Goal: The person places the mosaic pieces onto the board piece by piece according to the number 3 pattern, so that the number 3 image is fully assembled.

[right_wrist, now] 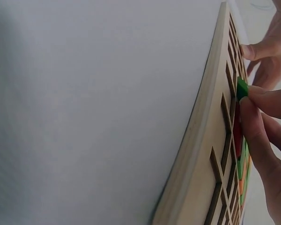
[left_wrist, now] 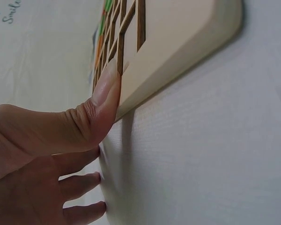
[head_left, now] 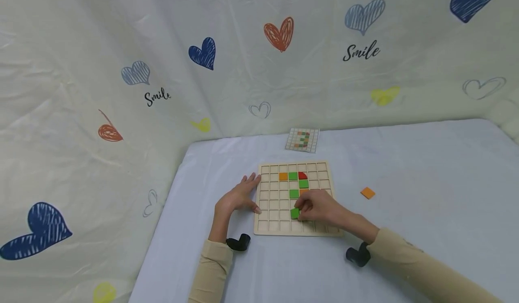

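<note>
A wooden grid board lies on the white cloth. My right hand pinches a green square tile between thumb and finger, over a cell in the lower middle. My left hand is at the board's left edge, fingers spread and thumb touching the rim. In the upper cells sit an orange tile, a green tile and a red rounded tile. Below them are more green tiles and an orange one partly behind my right fingers. A red tile beside the pinched one shows only in the right wrist view.
A loose orange tile lies on the cloth right of the board. Behind the board is a pattern card printed with a coloured grid. A white curtain with printed hearts hangs at the back and left.
</note>
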{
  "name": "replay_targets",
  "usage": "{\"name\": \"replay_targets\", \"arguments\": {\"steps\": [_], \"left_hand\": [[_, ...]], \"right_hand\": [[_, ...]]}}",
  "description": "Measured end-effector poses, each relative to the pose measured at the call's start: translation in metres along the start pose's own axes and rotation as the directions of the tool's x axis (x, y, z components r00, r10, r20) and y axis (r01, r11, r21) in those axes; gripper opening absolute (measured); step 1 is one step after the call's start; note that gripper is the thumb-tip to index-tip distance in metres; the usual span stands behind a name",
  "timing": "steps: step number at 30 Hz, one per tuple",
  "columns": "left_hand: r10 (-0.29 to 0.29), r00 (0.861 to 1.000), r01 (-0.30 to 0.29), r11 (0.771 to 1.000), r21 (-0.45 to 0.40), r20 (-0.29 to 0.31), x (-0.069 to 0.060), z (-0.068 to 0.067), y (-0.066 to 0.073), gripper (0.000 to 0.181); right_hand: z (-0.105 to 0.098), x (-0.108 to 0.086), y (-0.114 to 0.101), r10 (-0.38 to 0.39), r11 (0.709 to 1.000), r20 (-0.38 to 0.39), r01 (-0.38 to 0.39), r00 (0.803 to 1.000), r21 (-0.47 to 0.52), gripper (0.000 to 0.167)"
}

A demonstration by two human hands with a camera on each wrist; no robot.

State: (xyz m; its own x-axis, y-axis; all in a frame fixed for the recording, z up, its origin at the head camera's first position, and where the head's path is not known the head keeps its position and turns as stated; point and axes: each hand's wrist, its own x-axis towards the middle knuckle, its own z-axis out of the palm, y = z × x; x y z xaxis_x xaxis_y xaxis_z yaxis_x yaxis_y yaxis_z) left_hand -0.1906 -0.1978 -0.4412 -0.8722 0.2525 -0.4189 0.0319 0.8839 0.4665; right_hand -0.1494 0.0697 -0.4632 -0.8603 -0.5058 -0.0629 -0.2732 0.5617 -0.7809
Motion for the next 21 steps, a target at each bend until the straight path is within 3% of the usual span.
{"name": "replay_targets", "arguments": {"steps": [11, 21], "left_hand": [[0.006, 1.0, -0.006, 1.0, -0.013, -0.003, -0.001, 0.002, 0.0, 0.111], [-0.004, 1.0, 0.004, 1.0, -0.005, -0.013, -0.001, 0.002, 0.001, 0.111]], "right_hand": [[-0.008, -0.008, 0.004, -0.068, 0.997, -0.034, 0.067, 0.997, -0.036, 0.026], [-0.046, -0.032, 0.029, 0.024, 0.995, -0.134, -0.037, 0.991, -0.092, 0.02]]}}
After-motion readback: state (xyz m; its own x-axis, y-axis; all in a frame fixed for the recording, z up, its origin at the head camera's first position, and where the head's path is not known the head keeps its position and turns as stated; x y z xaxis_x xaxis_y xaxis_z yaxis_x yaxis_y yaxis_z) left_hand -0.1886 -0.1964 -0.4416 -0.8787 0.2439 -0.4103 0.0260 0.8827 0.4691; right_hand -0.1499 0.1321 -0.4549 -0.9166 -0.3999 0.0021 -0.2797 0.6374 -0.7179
